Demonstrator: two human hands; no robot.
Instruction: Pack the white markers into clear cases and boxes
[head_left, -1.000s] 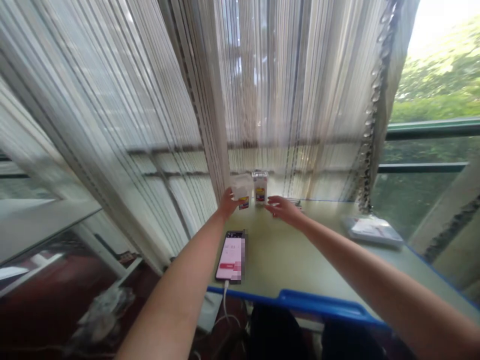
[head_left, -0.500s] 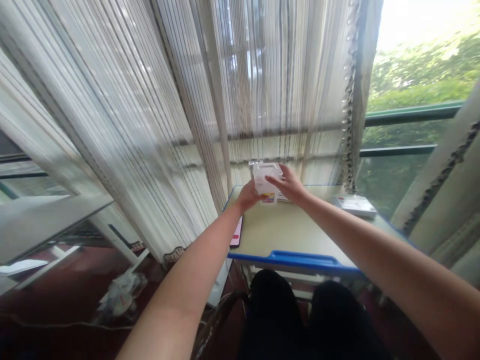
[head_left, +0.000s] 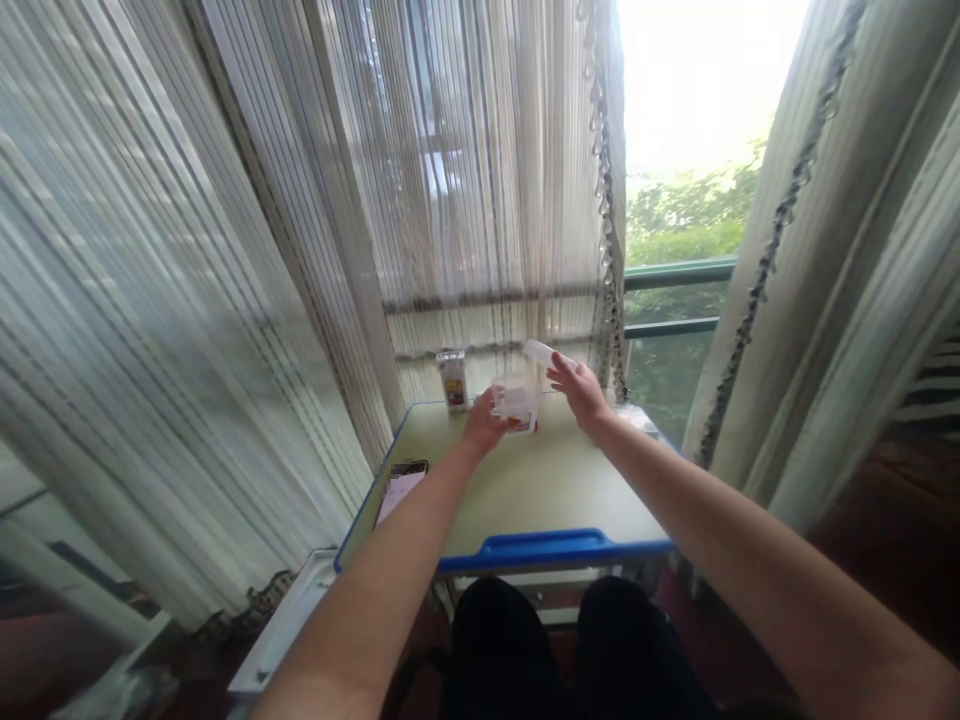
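Note:
My left hand [head_left: 489, 425] is closed around the left side of a clear plastic container [head_left: 516, 402] with a coloured label low on its front. The container is over the far part of the desk, and its top is uncovered. Up and to the right of it, my right hand [head_left: 579, 388] grips a whitish translucent lid [head_left: 541, 353], held tilted and apart from the container. A second clear box [head_left: 452, 382] with a yellow and red label stands upright at the desk's back left.
The pale desk [head_left: 487, 510] has a blue rim. A phone [head_left: 401, 488] lies at its left edge, partly behind my left forearm. A whitish flat item [head_left: 637, 420] is at the back right. Striped curtains [head_left: 480, 200] hang just behind the desk.
The lid has come off the container and moved right with my right hand. My left hand keeps hold of the container. The view has turned right, uncovering the second box.

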